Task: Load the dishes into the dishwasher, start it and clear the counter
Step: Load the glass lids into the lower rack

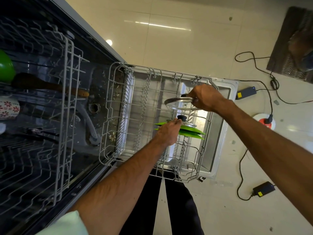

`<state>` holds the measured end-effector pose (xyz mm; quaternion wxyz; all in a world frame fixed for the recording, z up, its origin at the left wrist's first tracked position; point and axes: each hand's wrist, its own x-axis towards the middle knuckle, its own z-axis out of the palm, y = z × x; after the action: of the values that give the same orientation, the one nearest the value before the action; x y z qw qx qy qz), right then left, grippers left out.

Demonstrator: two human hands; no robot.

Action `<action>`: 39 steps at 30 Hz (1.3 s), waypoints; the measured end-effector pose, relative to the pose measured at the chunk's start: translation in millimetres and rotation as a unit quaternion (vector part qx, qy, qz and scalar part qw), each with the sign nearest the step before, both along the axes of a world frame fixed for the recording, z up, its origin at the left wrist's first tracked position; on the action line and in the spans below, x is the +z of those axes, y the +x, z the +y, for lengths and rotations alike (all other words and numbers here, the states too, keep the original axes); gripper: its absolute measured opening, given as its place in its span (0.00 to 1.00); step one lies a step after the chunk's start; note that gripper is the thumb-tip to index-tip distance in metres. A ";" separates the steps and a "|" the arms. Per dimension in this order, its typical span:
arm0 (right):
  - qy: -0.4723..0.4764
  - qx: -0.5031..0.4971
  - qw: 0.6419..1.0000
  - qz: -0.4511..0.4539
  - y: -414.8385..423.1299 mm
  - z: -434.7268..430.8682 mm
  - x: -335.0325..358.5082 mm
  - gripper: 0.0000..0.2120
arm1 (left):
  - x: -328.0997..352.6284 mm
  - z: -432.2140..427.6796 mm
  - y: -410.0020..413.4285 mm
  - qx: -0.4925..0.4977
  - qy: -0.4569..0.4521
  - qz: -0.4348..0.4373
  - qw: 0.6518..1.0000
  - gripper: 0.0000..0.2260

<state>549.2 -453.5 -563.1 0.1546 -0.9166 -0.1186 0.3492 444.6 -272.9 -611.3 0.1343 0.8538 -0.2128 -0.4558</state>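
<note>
Our pale sleeve [67,223] and left forearm fill the foreground, reaching over the pulled-out lower rack [118,92] that sits on the open dishwasher door [225,126]. Our left hand [168,133] curls its fingers on the rim of a small glass lid [188,124], which stands on edge in the rack against two green plates [191,132]. Our right hand [205,97] grips a larger glass lid [179,103] by its edge, holding it tilted above the rack (its black knob faces away from us). In the upper rack [67,82] at left lie a green bowl [6,67], a wooden spoon [42,83] and a patterned mug [8,109]. Cables [271,102] trail across the tiled floor.
</note>
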 end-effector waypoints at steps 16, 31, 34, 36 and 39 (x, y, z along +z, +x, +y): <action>-0.004 0.045 0.999 -0.021 4.2 5.5 2.9 0.09 | 3.2 -3.0 1.1 0.004 0.018 0.013 1.000 0.34; -0.011 0.006 0.999 -0.037 -13.9 6.1 -3.5 0.10 | 0.9 -3.7 -0.6 -0.003 0.018 0.015 1.000 0.32; -0.025 0.008 0.999 -0.043 -24.0 6.9 -9.3 0.12 | 2.3 -3.8 -0.2 -0.005 0.017 0.016 1.000 0.31; -0.039 0.021 0.998 -0.055 -31.1 6.1 -15.0 0.14 | 2.3 -3.2 0.3 -0.007 0.013 0.015 1.000 0.31; -0.057 0.035 0.997 -0.046 -42.4 6.5 -23.7 0.14 | 2.9 -2.3 0.4 -0.003 0.009 0.017 1.000 0.32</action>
<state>506.8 -446.9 -586.8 0.0837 -0.9341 -0.1377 0.3185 445.0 -275.2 -608.4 0.1283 0.8466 -0.2093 -0.4722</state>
